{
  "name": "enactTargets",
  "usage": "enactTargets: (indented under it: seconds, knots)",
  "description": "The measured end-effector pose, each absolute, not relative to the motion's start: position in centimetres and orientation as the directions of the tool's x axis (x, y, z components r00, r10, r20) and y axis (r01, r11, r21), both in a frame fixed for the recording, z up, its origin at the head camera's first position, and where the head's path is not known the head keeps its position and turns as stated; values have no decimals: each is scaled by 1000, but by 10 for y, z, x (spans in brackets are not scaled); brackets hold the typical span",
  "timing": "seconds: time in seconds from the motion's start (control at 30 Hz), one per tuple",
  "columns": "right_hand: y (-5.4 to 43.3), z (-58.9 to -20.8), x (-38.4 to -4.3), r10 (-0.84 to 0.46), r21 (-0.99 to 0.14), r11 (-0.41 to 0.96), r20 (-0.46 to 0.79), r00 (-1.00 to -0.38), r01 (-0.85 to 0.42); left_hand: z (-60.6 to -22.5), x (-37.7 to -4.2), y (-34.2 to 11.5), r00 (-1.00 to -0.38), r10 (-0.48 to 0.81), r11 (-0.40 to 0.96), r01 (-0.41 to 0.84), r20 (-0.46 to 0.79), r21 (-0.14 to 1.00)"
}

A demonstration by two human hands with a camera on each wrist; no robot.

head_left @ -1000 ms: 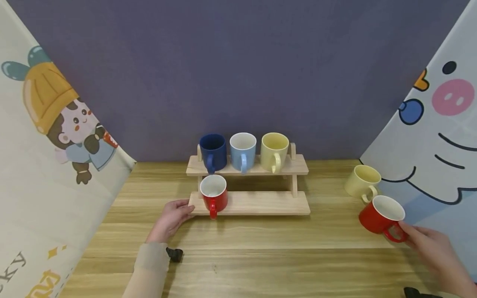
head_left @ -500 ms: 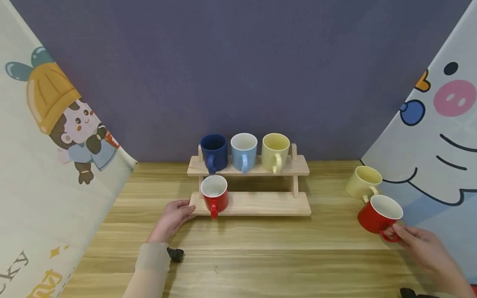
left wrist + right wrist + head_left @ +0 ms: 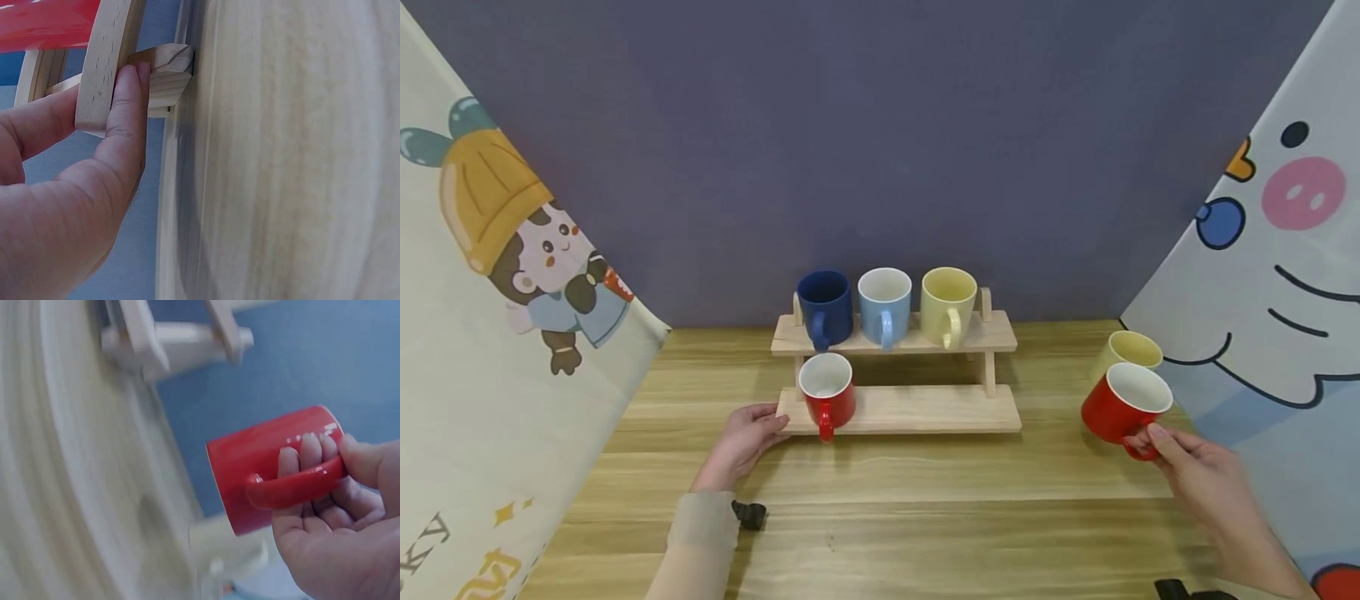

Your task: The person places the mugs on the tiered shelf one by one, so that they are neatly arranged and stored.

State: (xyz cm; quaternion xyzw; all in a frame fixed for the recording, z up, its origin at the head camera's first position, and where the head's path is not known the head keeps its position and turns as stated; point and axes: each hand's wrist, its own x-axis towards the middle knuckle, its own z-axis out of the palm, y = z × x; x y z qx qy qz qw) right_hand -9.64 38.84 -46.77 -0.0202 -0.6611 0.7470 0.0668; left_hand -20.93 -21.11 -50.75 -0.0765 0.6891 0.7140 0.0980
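My left hand (image 3: 748, 437) grips the left end of the wooden two-tier rack's (image 3: 932, 408) lower board, thumb and fingers pinching it from both faces in the left wrist view. My right hand (image 3: 1206, 475) holds a red mug (image 3: 269, 456) by its handle, fingers through the loop, thumb at the rim. That mug is tilted, with its white inside showing, and overlaps a pale yellow mug (image 3: 1123, 348) behind it in the head view. Another red mug (image 3: 837, 408) stands at the left of the lower board, handle forward.
On the upper board stand a dark blue mug (image 3: 827, 312), a light blue mug (image 3: 883, 315) and a yellow mug (image 3: 946, 312). The rack sits on a wood-grain table (image 3: 925, 517). A dark backdrop (image 3: 880, 150) rises behind it, with printed cloths on both sides.
My right hand has carried the red mug left and slightly up, from beside the yellow mug to in front of it. My left hand keeps its hold on the rack.
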Motion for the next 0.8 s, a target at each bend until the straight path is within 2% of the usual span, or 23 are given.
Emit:
enactTargets:
  seconds: [0.13,0.23,0.6,0.8]
  knots:
    - [355,-459,-102,124,-963,-187,171,-978,-192,-508,-209,-212,-970,38,-27,-239,-238,971]
    - [333,-455,-104,129,-960,-180,192,-973,-213,-507,-208,-212,-972,44,-29,-233,-232,972]
    - [264,-445,-105,129,-995,48,93,-987,-87,-508,-208,-212,-971,36,-51,-239,-237,970]
    - [228,-449,-109,120,-995,64,83,-989,-75,-509,-209,-212,-971,35,-57,-236,-235,970]
